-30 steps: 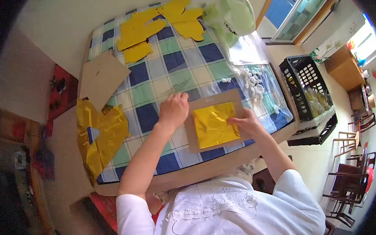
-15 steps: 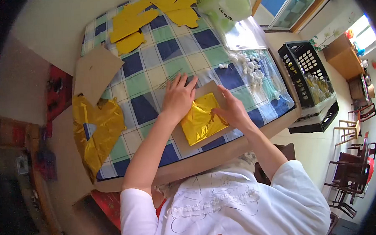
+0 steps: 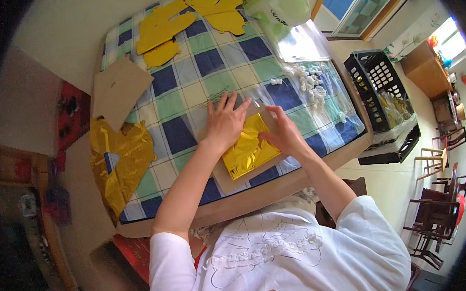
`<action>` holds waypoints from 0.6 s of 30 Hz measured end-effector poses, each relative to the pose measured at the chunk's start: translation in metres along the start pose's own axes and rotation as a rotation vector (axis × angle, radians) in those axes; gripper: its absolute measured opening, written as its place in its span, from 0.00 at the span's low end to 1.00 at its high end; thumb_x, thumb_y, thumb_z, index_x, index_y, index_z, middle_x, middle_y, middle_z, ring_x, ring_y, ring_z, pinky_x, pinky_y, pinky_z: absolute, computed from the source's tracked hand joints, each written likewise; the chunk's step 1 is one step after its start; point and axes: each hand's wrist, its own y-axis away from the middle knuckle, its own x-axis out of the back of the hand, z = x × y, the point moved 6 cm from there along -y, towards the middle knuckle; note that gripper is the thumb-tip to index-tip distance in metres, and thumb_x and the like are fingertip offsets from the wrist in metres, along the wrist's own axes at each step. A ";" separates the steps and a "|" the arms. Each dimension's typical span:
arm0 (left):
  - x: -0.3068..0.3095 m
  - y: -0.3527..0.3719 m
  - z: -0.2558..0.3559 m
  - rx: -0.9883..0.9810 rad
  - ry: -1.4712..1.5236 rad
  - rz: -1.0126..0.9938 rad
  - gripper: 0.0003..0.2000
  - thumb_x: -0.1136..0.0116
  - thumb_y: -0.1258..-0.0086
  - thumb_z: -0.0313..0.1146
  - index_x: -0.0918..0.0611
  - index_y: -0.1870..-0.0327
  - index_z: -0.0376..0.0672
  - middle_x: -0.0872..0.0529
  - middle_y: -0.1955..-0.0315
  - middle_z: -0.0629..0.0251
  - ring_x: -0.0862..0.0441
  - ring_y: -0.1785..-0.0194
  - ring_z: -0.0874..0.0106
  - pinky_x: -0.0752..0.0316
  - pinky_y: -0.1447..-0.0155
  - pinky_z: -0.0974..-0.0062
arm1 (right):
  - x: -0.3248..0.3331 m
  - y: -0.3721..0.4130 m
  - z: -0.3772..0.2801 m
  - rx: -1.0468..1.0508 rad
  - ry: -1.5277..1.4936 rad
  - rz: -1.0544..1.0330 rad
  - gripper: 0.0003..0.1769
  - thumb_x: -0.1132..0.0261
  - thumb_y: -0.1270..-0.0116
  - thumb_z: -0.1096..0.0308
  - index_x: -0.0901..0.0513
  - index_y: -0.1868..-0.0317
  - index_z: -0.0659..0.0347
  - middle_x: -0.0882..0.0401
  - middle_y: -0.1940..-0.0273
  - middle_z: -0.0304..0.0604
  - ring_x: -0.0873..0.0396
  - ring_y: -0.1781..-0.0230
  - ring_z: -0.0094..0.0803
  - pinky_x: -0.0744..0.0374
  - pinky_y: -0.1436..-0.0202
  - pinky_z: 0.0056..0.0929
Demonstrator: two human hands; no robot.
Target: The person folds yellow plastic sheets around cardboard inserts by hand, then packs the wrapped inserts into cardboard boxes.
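Observation:
A folded shiny gold foil piece (image 3: 250, 151) lies on a flat cardboard sheet (image 3: 228, 181) near the front edge of the bed. My left hand (image 3: 225, 124) rests with spread fingers at the upper left of the foil, over a clear plastic bag with small print. At the foil's right side is my right hand (image 3: 285, 132), its thumb on the foil and its index finger stretched apart toward the plastic. Neither hand is closed around anything.
The checked bed (image 3: 180, 98) bears yellow foil shapes (image 3: 166, 28), cardboard (image 3: 119, 91), a large gold foil piece (image 3: 120, 164), white ties (image 3: 314, 86) and a green-white bag (image 3: 278, 3). Black crates (image 3: 380, 80) stand right; chairs (image 3: 434, 211) are farther off.
My left hand's fingers have shifted slightly, with the index finger now farther right. My right index finger has moved a little, and the foil and cardboard lie slightly farther left.

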 end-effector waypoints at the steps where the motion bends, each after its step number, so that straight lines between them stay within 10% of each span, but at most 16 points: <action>1: -0.001 0.001 0.000 -0.016 0.007 -0.007 0.20 0.55 0.25 0.40 0.28 0.33 0.59 0.33 0.32 0.54 0.40 0.27 0.54 0.45 0.29 0.43 | 0.000 -0.002 -0.001 0.013 0.010 0.015 0.41 0.25 0.49 0.71 0.37 0.35 0.53 0.18 0.57 0.53 0.18 0.56 0.47 0.21 0.54 0.38; 6: -0.004 0.011 0.003 -0.086 0.031 -0.057 0.20 0.55 0.25 0.41 0.29 0.32 0.61 0.35 0.31 0.56 0.42 0.26 0.56 0.47 0.28 0.44 | -0.008 -0.013 -0.003 0.039 0.067 0.087 0.42 0.27 0.47 0.72 0.39 0.34 0.52 0.18 0.62 0.52 0.18 0.59 0.49 0.21 0.56 0.39; 12: 0.010 0.024 -0.001 -0.099 0.078 0.126 0.21 0.50 0.27 0.40 0.28 0.33 0.56 0.34 0.32 0.55 0.41 0.27 0.56 0.47 0.28 0.47 | 0.007 0.008 -0.038 0.281 0.332 0.164 0.41 0.26 0.50 0.70 0.36 0.35 0.50 0.32 0.37 0.54 0.32 0.37 0.52 0.28 0.41 0.42; 18: 0.031 0.097 -0.094 0.450 0.423 0.387 0.22 0.43 0.32 0.32 0.29 0.38 0.37 0.19 0.51 0.55 0.22 0.47 0.61 0.28 0.43 0.66 | -0.012 0.058 -0.051 0.846 0.662 -0.288 0.35 0.31 0.43 0.65 0.31 0.34 0.50 0.41 0.30 0.50 0.42 0.28 0.45 0.41 0.28 0.52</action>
